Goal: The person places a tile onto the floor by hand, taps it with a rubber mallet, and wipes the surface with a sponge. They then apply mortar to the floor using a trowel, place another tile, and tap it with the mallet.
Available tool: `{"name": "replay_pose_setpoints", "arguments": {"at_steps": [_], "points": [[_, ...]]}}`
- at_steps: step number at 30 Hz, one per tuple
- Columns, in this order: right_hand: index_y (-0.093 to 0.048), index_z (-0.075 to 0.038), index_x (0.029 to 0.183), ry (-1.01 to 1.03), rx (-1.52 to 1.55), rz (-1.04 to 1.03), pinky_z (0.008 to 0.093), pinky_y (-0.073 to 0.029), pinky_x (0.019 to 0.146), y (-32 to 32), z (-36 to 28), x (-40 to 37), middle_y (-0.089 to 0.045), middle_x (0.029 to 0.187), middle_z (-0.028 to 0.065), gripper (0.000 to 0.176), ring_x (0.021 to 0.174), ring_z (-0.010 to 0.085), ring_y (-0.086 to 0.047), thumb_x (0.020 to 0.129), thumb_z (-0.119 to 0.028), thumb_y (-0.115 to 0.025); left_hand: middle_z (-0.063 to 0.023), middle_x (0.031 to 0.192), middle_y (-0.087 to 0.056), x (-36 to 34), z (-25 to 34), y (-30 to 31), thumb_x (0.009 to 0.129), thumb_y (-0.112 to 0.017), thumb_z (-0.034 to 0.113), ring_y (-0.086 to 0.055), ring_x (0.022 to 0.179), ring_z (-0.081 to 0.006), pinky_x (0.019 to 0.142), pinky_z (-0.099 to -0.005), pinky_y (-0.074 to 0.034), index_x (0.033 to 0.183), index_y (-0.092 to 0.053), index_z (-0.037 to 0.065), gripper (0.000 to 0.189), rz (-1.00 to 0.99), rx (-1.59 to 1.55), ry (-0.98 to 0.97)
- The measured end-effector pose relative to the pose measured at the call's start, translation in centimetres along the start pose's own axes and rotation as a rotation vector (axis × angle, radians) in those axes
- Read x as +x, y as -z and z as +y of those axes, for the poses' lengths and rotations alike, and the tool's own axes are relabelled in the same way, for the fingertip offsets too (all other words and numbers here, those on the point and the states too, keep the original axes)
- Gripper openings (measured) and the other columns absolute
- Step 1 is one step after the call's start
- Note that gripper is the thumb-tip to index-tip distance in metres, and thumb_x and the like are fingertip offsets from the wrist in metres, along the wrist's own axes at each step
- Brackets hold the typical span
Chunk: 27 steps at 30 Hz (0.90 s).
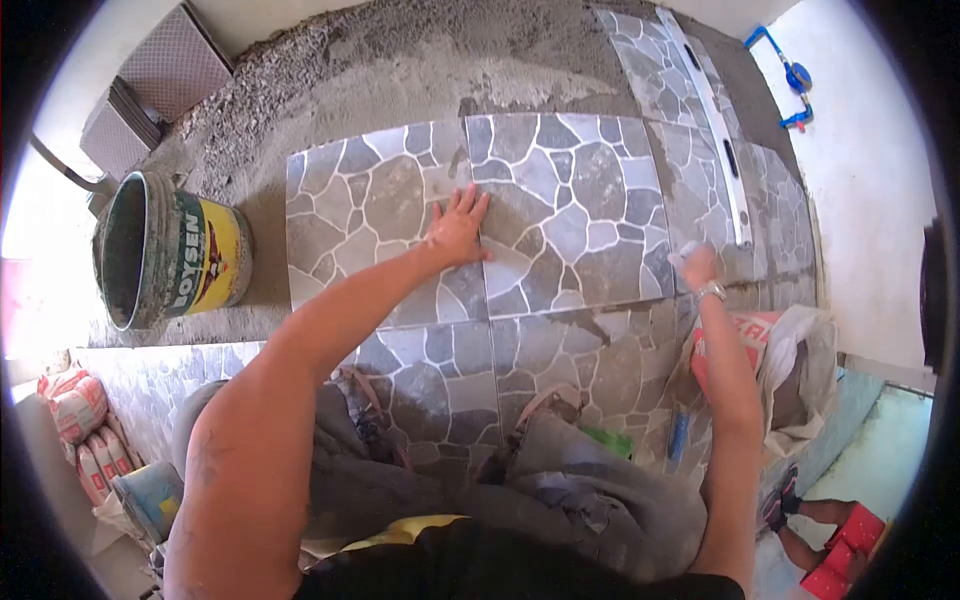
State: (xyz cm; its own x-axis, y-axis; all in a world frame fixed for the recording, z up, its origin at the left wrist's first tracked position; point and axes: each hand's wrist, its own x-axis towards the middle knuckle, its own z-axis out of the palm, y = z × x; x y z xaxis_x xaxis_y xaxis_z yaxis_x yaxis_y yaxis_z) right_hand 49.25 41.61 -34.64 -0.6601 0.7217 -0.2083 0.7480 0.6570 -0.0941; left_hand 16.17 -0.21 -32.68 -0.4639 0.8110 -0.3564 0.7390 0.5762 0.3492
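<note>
My left hand (458,228) lies flat with fingers spread on a stone-patterned floor tile (380,205), right at the seam with the neighbouring tile (575,190). My right hand (697,265), a watch on its wrist, is closed at the right edge of that neighbouring tile. Something small and whitish shows at its fingers; I cannot tell what it is. Just beyond this hand a long silver spirit level (712,115) lies across the tiles on the right.
A mortar-smeared bucket (225,255) stands at the left. Stacked brown tiles (175,62) lean at the back left. Rough mortar (400,85) covers the floor behind. A plastic sack (800,345) and a blue-handled tool (680,436) lie at right. Another person (845,550) is at lower right.
</note>
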Motion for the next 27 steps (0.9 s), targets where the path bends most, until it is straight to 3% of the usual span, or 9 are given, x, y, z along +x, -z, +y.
{"name": "replay_pose_setpoints", "arguments": {"at_steps": [4,11,15,20,27], "points": [[-0.07,-0.002,0.089,0.003,-0.152,-0.104,0.0495,-0.053,0.077,1.9,-3.9,-1.0,-0.07,0.093,0.023,0.044,0.087,0.0427,-0.068,0.073,-0.04,-0.086,-0.0191,0.166,-0.011,-0.1,0.1,0.4,0.069,-0.086,0.045,-0.014,0.152,-0.0427,0.118,-0.0649,-0.022,0.159,-0.019,0.011,0.117,-0.005,-0.012,-0.002],[-0.067,-0.002,0.097,-0.044,-0.043,-0.072,0.0496,-0.052,0.085,1.0,-2.9,-0.2,-0.069,0.104,0.0246,0.054,0.1,0.0427,-0.065,0.072,-0.045,-0.087,-0.0169,0.167,-0.01,0.5,0.1,0.1,0.072,-0.085,0.046,-0.014,0.152,-0.0421,0.117,-0.0656,-0.022,0.159,-0.018,0.013,0.115,-0.018,0.043,0.007],[-0.069,-0.001,0.089,0.026,-0.149,0.042,0.051,-0.053,0.077,1.5,-3.5,-1.0,-0.07,0.094,0.0236,0.051,0.09,0.0432,-0.067,0.073,-0.047,-0.084,-0.0181,0.167,-0.007,0.7,0.0,-0.1,0.073,-0.084,0.046,-0.012,0.152,-0.0425,0.116,-0.0671,-0.022,0.16,-0.015,0.012,0.116,-0.033,0.064,-0.004],[-0.07,-0.002,0.097,-0.058,-0.159,-0.054,0.0507,-0.053,0.082,2.5,-4.6,-2.8,-0.07,0.102,0.0251,0.054,0.097,0.0423,-0.067,0.076,-0.051,-0.081,-0.0221,0.166,-0.004,0.9,0.1,0.2,0.068,-0.086,0.051,-0.011,0.152,-0.0444,0.114,-0.0688,-0.022,0.16,-0.012,0.008,0.126,-0.071,0.114,-0.021],[-0.069,-0.002,0.091,-0.072,-0.14,0.025,0.051,-0.053,0.08,1.9,-5.8,-3.9,-0.07,0.098,0.0248,0.051,0.093,0.0429,-0.067,0.078,-0.05,-0.079,-0.0219,0.166,-0.005,0.3,0.0,0.0,0.064,-0.088,0.049,-0.012,0.152,-0.0445,0.113,-0.0696,-0.023,0.159,-0.014,0.008,0.128,-0.043,0.113,-0.009]]}}
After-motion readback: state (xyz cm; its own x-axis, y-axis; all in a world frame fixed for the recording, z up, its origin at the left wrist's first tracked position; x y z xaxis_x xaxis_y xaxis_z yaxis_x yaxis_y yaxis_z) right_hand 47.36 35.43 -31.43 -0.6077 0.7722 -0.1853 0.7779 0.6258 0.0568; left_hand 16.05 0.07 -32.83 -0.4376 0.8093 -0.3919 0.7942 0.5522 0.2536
